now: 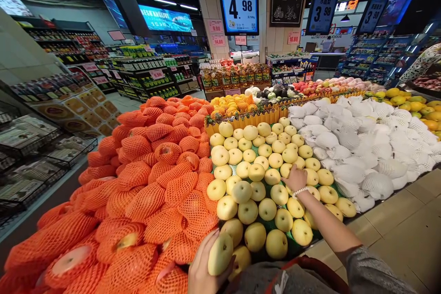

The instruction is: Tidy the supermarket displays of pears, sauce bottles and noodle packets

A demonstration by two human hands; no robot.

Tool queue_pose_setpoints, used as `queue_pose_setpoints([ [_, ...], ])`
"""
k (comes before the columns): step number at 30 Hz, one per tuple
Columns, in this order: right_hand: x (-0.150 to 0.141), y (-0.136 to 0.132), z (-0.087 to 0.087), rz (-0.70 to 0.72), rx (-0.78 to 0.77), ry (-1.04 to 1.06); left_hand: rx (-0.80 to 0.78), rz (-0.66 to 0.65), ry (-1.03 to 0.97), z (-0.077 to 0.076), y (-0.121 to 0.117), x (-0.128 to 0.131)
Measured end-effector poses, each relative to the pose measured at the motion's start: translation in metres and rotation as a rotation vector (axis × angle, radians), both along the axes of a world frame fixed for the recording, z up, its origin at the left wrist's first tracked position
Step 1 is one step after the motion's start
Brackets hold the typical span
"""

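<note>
Near the bottom edge, my left hand (203,264) is closed around a pale yellow pear (220,253), its fingers along the left side. Farther out, my right hand (295,178), with a white bead bracelet (299,192) at the wrist, reaches over the loose pears. Its thumb and fingers curl about a pear (285,170) among the others, with some fingertips hidden. Around both hands, bare pears (267,209) lie in rows on green netting (264,190).
Fruit in orange foam nets (138,176) is heaped to the left, fruit in white foam nets (365,147) to the right. A low yellow picket fence (248,121) borders the pears at the back. A price screen (237,0) hangs above. Black wire racks (31,151) stand far left.
</note>
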State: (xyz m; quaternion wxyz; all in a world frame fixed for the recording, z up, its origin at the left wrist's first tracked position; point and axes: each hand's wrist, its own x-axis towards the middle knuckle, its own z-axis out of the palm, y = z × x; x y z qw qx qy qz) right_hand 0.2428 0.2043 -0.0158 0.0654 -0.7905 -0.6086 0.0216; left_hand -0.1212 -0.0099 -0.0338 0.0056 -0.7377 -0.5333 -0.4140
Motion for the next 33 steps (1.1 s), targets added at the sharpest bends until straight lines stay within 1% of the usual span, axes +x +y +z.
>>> queue_pose_setpoints([
  [2,0.0,0.004,-0.004,0.006,0.011,0.022,-0.044,0.011,-0.005,-0.004,-0.001,-0.001],
  [4,0.008,0.008,-0.005,0.029,0.01,0.058,-0.091,0.011,-0.028,-0.007,0.001,0.004],
  [6,0.018,0.011,-0.004,0.06,0.004,0.088,-0.115,-0.041,-0.055,-0.008,0.009,0.015],
  [8,0.028,0.014,-0.003,0.093,-0.003,0.109,-0.106,-0.153,-0.034,-0.007,0.024,0.032],
  [10,0.033,0.016,-0.003,0.118,-0.009,0.122,-0.095,-0.263,0.043,-0.003,0.044,0.053],
  [11,0.034,0.017,-0.003,0.124,-0.01,0.124,-0.095,-0.298,0.09,0.0,0.055,0.064],
  [13,0.034,0.018,-0.004,0.123,-0.009,0.122,-0.101,-0.321,0.177,0.004,0.076,0.085],
  [16,0.032,0.018,-0.004,0.106,-0.002,0.12,-0.128,-0.288,0.246,0.007,0.098,0.107],
  [19,0.031,0.019,-0.005,0.092,0.005,0.126,-0.161,-0.209,0.258,0.005,0.105,0.119],
  [24,0.032,0.02,-0.009,0.089,0.014,0.112,-0.045,0.022,0.298,0.003,0.098,0.134],
  [28,0.036,0.017,-0.009,0.111,0.017,0.101,-0.035,0.148,0.247,0.002,0.087,0.148],
  [30,0.041,0.015,-0.004,0.147,0.005,0.107,-0.056,0.167,0.22,-0.002,0.084,0.153],
  [33,0.054,0.019,0.009,0.152,0.011,0.139,-0.125,0.1,0.212,-0.004,0.084,0.158],
])
